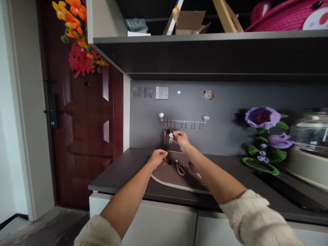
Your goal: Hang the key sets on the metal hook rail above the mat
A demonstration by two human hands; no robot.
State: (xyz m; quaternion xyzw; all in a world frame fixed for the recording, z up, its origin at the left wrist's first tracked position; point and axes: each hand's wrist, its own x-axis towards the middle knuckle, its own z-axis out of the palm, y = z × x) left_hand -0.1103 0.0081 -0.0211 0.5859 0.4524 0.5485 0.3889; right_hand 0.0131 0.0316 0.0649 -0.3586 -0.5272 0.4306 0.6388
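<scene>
While the right hand (181, 139) pinched silver keys (171, 138) in a tight grip just below the hook rail (183, 121), the left hand (157, 158) hung over the mat (167, 180) on the table (115, 171), fingers curled; couldn't tell if its grip held anything.

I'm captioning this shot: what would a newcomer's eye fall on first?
Likely the bright orange flowers at upper left, in front of the dark red door, then the large purple flower at right. Near the center, the right hand holds silver keys just below the hook rail.
</scene>
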